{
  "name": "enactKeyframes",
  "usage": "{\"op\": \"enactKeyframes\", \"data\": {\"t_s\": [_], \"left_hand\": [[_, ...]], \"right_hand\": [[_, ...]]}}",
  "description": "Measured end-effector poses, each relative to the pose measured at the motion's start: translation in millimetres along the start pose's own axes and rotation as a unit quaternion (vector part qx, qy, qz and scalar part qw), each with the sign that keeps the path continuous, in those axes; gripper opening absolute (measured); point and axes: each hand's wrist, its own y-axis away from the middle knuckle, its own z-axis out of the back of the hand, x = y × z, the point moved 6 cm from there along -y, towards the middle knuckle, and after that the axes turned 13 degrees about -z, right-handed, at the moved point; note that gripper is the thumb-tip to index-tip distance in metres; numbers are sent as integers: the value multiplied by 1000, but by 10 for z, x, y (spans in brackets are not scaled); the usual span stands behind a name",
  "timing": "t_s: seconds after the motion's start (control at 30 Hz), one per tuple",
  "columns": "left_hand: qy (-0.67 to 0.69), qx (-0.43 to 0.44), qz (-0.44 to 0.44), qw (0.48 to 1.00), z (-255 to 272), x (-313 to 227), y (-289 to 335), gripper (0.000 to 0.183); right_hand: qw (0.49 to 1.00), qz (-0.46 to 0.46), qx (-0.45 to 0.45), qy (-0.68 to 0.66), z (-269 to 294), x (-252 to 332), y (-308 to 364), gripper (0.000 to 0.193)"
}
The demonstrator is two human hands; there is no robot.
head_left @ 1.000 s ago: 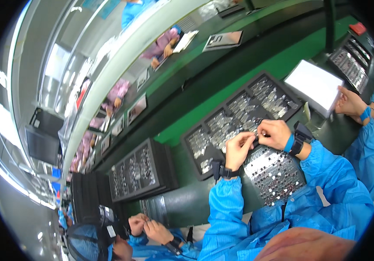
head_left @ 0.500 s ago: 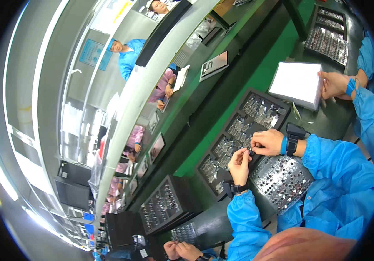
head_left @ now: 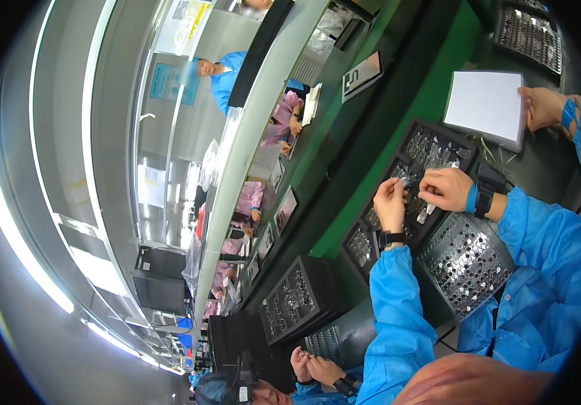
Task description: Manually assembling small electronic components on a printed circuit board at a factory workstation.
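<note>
My left hand (head_left: 390,204) is over the black foam tray (head_left: 420,237), thumb and fingertips pinched together. Whatever is in the pinch is too small to make out. Beside it, my right hand (head_left: 444,190) is over the same tray with its fingers curled down and drawn together, and what they hold is hidden. A small pale piece (head_left: 426,213) lies just below its fingertips. The tray's compartments hold many small clear, shiny pieces (head_left: 432,150). Close to my body, a clear plastic tray (head_left: 466,263) carries rows of small dark and silvery round parts.
At the right, a co-worker's hand (head_left: 544,108) touches a white-topped box (head_left: 485,108). A filled tray (head_left: 528,39) lies beyond it. Toward the lower left are another black tray (head_left: 292,302) and a co-worker's hands (head_left: 317,368). A screen-like panel (head_left: 362,75) rests across the green gap.
My hands have drawn apart from each other and moved farther in over the foam tray. The whole view has shifted. Only one of the co-worker's hands now shows clearly at the white-topped box.
</note>
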Motion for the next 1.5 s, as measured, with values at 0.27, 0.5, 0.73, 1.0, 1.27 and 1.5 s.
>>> {"op": "enactKeyframes", "data": {"t_s": [0.27, 0.5, 0.73, 1.0, 1.27, 1.5], "left_hand": [[-191, 19, -161, 968, -245, -234, -50, 19], [-114, -86, -149, 978, 495, 68, -41, 22], [-268, 13, -181, 946, 258, -66, 143, 15], [-286, 104, -159, 939, 22, -55, 105, 22], [-385, 136, -137, 903, -65, -56, 134, 36], [-353, 148, -141, 913, -52, -34, 153, 36]], "right_hand": [[998, 37, -59, 4, 145, -129, -114, 16], [986, -77, -141, -46, 581, -396, -210, 18], [985, -71, -142, -60, 547, -384, -167, 21], [985, -83, -143, -57, 539, -423, -165, 25], [985, -89, -135, -56, 527, -429, -184, 25], [986, -74, -139, -50, 522, -398, -167, 25]]}}
